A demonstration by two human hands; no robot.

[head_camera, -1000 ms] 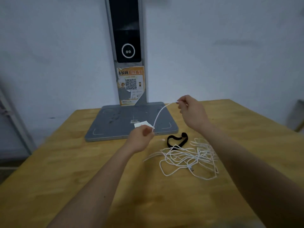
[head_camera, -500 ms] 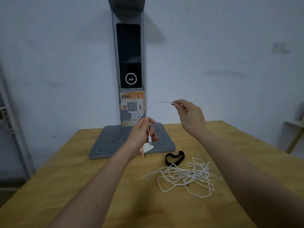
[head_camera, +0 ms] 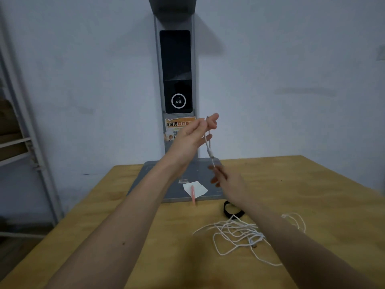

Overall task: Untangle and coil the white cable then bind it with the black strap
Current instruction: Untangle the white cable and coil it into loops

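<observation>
Both hands point(head_camera: 192, 133) point(head_camera: 226, 180) pinch the thin, limp white cable point(head_camera: 235, 232), likely light, best gripped near its stiff connector.

Head-worn view, forward over table point(head_camera: 104, 236)

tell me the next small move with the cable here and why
Probably slide the right hand down the white cable and bring a first loop up to the left hand, which pinches one end high. Most of the cable lies tangled on the table, beside the unused black strap.
</observation>
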